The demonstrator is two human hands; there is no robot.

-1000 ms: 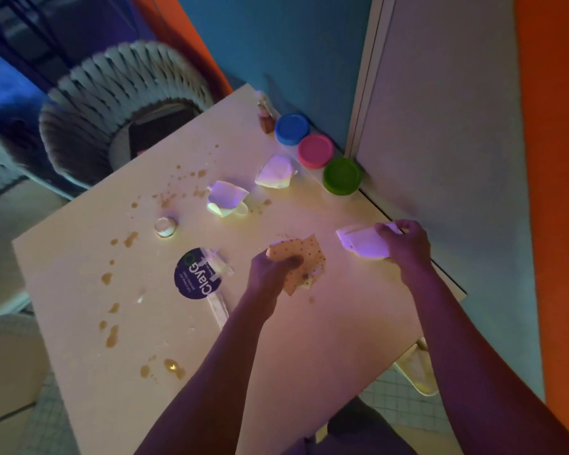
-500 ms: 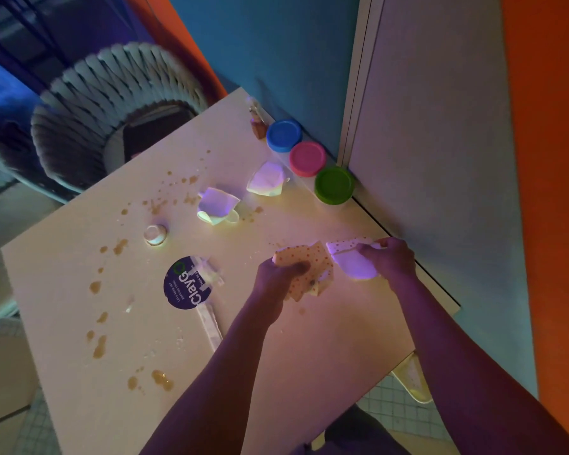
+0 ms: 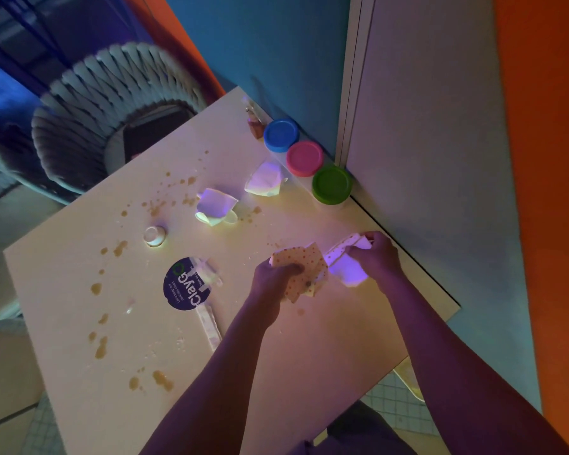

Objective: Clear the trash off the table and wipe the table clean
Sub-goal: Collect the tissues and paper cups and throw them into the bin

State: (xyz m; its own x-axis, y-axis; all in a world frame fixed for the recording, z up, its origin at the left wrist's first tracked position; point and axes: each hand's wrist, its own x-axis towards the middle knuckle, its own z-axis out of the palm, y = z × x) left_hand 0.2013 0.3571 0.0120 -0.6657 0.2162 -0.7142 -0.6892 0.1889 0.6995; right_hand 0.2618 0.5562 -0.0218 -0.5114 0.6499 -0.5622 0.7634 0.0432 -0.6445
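Left hand (image 3: 273, 277) fingers curled round a crumpled orange-dotted paper scrap (image 3: 304, 270), held at mid-table. Right hand (image 3: 380, 256) pinches a white folded paper piece (image 3: 347, 269), touching the dotted scrap's right edge. On the pale square table (image 3: 79, 290), farther off: 2 crumpled white papers (image 3: 216, 205), brown liquid spots (image 3: 120, 247) to the left, a round dark-blue printed lid (image 3: 183, 284)

The lids were blue (image 3: 280, 134), pink (image 3: 304, 158) and green (image 3: 331, 184). The paper (image 3: 304, 261) had red dots. Brown spots (image 3: 101, 348) marked the pale table (image 3: 309, 339).
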